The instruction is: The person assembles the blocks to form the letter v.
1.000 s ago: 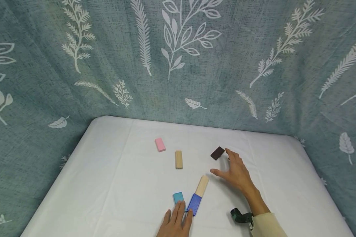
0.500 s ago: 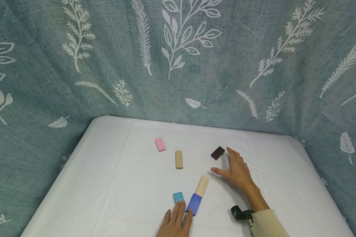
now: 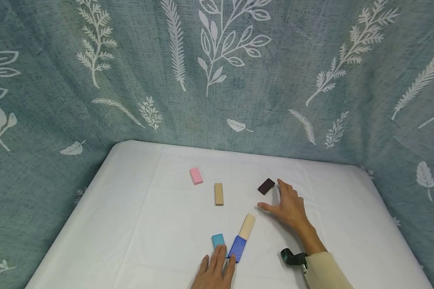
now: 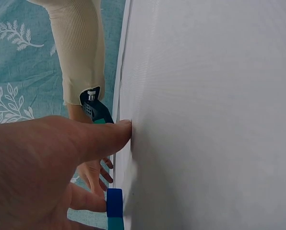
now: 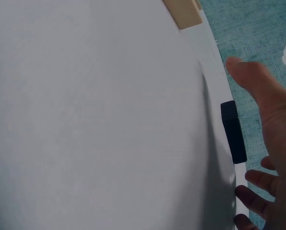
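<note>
My left hand [image 3: 214, 269] rests at the near edge, its fairly straight fingers on the light blue block [image 3: 218, 239] and at the lower end of the dark blue block [image 3: 238, 247]. Part of the light blue block is hidden under them. A pale wooden block [image 3: 247, 226] lies end to end with the dark blue one. My right hand [image 3: 288, 206] hovers low with thumb and fingers spread, holding nothing. Just beyond its fingertips lies a dark brown block [image 3: 266, 186], seen between thumb and fingers in the right wrist view [image 5: 234, 134].
A tan wooden block [image 3: 218, 194] and a pink block [image 3: 196, 176] lie farther back on the white-covered table [image 3: 159, 224]. A patterned green-blue curtain [image 3: 188, 120] hangs behind it. A black wrist mount [image 3: 293, 257] juts from the right sleeve.
The right hand's fingertips have shifted very slightly away from the dark brown block. The left hand and the blocks stay where they were.
</note>
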